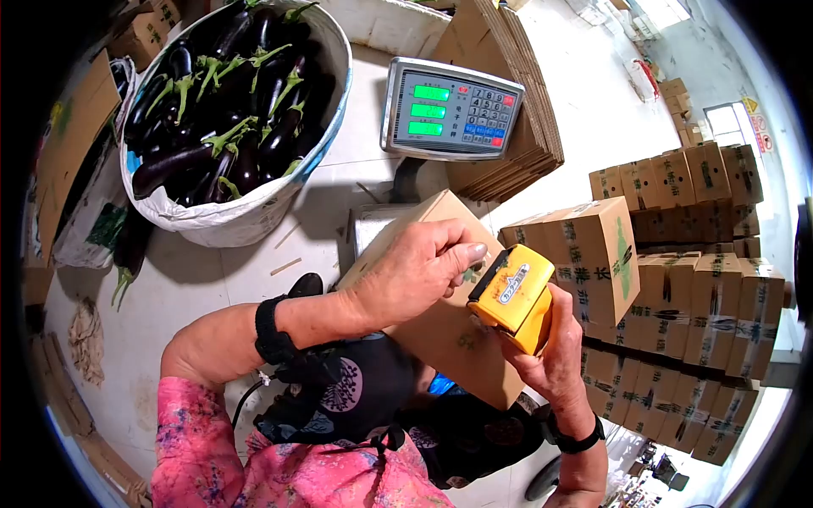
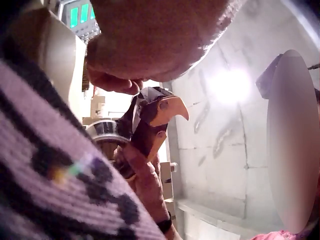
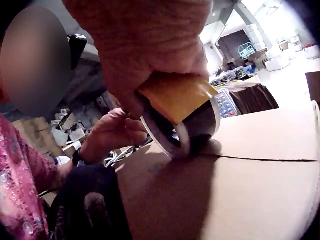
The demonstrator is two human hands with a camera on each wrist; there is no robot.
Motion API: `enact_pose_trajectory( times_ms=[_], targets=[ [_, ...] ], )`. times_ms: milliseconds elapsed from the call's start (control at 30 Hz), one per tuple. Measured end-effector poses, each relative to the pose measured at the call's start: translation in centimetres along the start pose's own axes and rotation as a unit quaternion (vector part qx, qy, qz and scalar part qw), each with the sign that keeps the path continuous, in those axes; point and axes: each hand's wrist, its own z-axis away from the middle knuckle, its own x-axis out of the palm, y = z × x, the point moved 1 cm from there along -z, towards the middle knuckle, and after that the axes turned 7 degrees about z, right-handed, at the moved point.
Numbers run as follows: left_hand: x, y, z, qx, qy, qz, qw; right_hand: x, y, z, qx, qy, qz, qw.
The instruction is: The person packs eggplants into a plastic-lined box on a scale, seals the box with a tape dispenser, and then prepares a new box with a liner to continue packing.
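My right hand (image 1: 550,343) grips a yellow tape dispenser (image 1: 517,296), held above a cardboard box (image 1: 432,343). The roll of packing tape (image 3: 167,142) shows under its yellow cover in the right wrist view, close over the box and its dark seam. My left hand (image 1: 411,271) is curled at the dispenser's black front edge, thumb and forefinger together. A shiny clear strip of tape (image 2: 151,93) shows right at those fingertips in the left wrist view. The box stands tilted in front of my lap, beside the scale.
A white-lined tub (image 1: 254,212) full of eggplants (image 1: 203,102) stands at the upper left. An electronic scale display (image 1: 453,110) is lit green, with flattened cartons (image 1: 517,93) behind it. Another carton (image 1: 584,254) and stacked boxes (image 1: 677,305) occupy the right side.
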Motion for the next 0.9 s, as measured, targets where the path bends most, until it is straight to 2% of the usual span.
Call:
enact_pose_trajectory(
  times_ms=[200,400,500,533,567,600,633,667,700,733,900],
  targets=[
    [-1.4,-0.5,-0.5,0.014,-0.006,-0.082,0.996,-0.4,-1.2,-0.9,-0.001,-0.016,0.027,1.000],
    [-2.7,-1.0,-0.6,0.112,0.034,-0.103,0.988,-0.4,-2.1,-1.7,-0.021,-0.039,0.057,0.997],
    [-4.1,0.9,0.3,0.011,0.004,-0.082,0.997,-0.9,-2.8,-1.7,-0.036,-0.057,0.079,0.995],
    [-4.8,0.6,0.1,0.041,0.005,-0.083,0.996,-1.0,-3.2,-1.7,-0.037,-0.067,0.084,0.994],
    [-6.3,-0.5,-0.5,0.124,0.027,-0.117,0.985,-1.1,-3.5,-1.8,-0.038,-0.077,0.088,0.992],
    [-8.0,1.2,0.0,0.050,0.054,-0.145,0.987,-1.4,-3.6,-1.9,-0.032,-0.083,0.101,0.991],
    [-10.4,0.7,-0.4,0.056,0.103,-0.176,0.977,-1.8,-3.3,-2.0,-0.028,-0.089,0.115,0.989],
    [-13.7,0.2,-0.5,-0.007,0.115,-0.080,0.990,-2.1,-2.6,-1.7,-0.010,-0.083,0.158,0.984],
    [-16.4,-1.1,-0.5,-0.025,0.119,-0.004,0.993,-2.2,-2.4,-1.5,0.009,-0.084,0.154,0.984],
    [-17.9,-1.7,-0.3,-0.033,0.090,0.017,0.995,-2.0,-2.3,-1.4,0.003,-0.084,0.161,0.983],
    [-17.2,-3.8,-0.9,-0.017,0.120,0.061,0.991,-1.6,-2.6,-2.1,0.000,-0.090,0.185,0.979]
  ],
)
